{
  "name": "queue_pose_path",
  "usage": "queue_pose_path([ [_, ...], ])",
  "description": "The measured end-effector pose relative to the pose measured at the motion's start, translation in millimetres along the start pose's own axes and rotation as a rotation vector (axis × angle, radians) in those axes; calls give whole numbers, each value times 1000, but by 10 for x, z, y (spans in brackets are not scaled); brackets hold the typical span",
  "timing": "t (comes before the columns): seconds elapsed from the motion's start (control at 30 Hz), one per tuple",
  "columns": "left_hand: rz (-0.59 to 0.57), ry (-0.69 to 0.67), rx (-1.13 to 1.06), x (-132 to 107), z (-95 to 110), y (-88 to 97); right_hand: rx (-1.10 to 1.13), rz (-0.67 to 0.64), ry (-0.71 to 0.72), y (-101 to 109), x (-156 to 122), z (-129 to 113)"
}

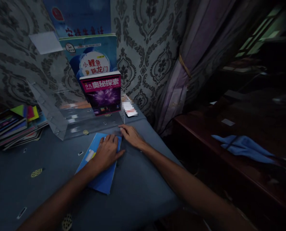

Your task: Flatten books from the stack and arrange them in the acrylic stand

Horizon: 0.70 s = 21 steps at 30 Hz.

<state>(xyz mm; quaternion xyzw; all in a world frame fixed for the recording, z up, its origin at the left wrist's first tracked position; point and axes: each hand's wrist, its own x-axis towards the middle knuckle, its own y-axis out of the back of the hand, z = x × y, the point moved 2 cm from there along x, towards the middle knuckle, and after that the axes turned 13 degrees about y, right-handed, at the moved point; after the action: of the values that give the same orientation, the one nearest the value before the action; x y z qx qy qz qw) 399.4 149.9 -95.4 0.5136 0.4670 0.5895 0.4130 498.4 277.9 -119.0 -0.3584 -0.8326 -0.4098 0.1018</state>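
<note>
A blue book (102, 184) with a white and yellow shape on its cover lies slantwise on the table. My left hand (108, 149) rests flat on its upper part, thumb out to the right and fingers slightly spread. My right hand (131, 134) is at the front right corner of a clear plastic display stand (72, 120), its fingers drawn together. Whatever they may pinch is too dark to make out. In the stand's tiers, a purple magazine (105, 96), a teal book (97, 53) and a dark blue book (80, 16) lean one behind another.
A stack of books and magazines (15, 128) sits at the left. A phone-like item (129, 107), partly blurred out, lies behind the stand's right side. Patterned wallpaper (147, 48) and a tied curtain (179, 80) stand behind. Blue cloth (244, 149) lies on dark red furniture (220, 160) at right.
</note>
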Motion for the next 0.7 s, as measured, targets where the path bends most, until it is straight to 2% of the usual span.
queue_pose_path([
  [0.1,8,68,98,-59,116,7,17,10,-26,5,-40,-43],
  [0.23,-36,126,182,-63,176,52,41,17,-58,13,-104,-84],
  [0.4,-94,124,210,-36,192,91,107,46,-57,68,-205,-82],
  [0.57,-90,105,218,-20,178,115,145,75,-87,91,-251,-57],
  [0.7,-132,120,186,-1,175,193,187,120,-67,84,-249,-52],
])
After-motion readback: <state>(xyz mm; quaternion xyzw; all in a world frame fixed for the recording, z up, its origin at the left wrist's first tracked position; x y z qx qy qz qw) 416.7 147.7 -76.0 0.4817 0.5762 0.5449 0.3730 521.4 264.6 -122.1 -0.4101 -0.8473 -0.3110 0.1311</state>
